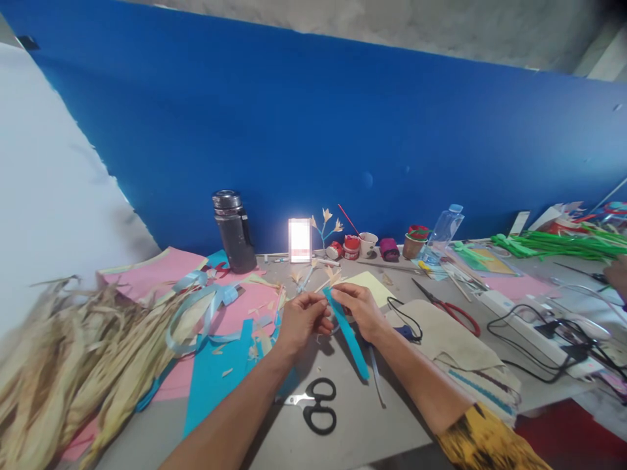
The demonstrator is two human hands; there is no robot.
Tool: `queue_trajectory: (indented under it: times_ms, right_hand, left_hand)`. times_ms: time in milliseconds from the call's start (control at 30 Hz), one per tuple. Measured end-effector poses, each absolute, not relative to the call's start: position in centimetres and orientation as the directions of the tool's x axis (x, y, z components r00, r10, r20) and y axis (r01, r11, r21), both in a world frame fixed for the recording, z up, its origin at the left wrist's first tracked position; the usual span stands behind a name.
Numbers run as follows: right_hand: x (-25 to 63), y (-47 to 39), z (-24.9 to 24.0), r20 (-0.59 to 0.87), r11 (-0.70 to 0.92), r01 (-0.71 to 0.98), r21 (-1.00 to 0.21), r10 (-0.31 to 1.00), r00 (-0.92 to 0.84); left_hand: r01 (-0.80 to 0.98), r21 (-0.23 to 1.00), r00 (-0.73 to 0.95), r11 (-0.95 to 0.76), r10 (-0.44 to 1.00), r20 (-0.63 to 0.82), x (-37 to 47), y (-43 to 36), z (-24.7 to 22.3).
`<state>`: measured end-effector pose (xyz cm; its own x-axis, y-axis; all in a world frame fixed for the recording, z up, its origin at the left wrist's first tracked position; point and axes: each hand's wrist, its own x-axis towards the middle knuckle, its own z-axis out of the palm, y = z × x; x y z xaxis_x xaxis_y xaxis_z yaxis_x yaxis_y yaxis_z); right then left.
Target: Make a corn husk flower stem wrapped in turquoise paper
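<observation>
Between my two hands, a blue paper strip [349, 336] hangs down toward the table, its upper end beside a pale husk flower [334, 277]. My right hand [360, 308] is closed on the top of the strip. My left hand [306, 318] is at the left of the strip with its fingers curled together; what they pinch is too small to make out. Black-handled scissors [321, 406] lie on the table below my hands. Another pale flower [296, 279] on a light blue stem lies just behind my left hand.
Dried husks [73, 365], pink paper [171, 382] and blue paper [215, 385] cover the left. A dark flask [236, 235] stands behind. Red-handled scissors [453, 313], a power strip [524, 329] and cables lie right. Another person's hand [616, 277] shows at the right edge.
</observation>
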<state>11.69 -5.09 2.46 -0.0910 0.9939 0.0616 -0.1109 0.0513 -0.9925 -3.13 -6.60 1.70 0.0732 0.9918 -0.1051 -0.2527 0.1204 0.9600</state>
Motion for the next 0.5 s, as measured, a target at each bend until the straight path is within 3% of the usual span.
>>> queue_trajectory:
  times_ms: [267,500]
  right_hand:
    - [11.4,-4.9,1.6,0.071,0.064,-0.153,-0.986,0.997,-0.041]
    - [11.1,-4.6,1.1,0.009,0.002,-0.304,-0.953,1.000,-0.024]
  left_hand:
    - [-0.302,0.949,0.030,0.088,0.996,-0.083,-2.4,-6.9,1.9]
    - [-0.320,0.945,-0.008,0.060,0.998,-0.066,-2.3,-7.0,2.0]
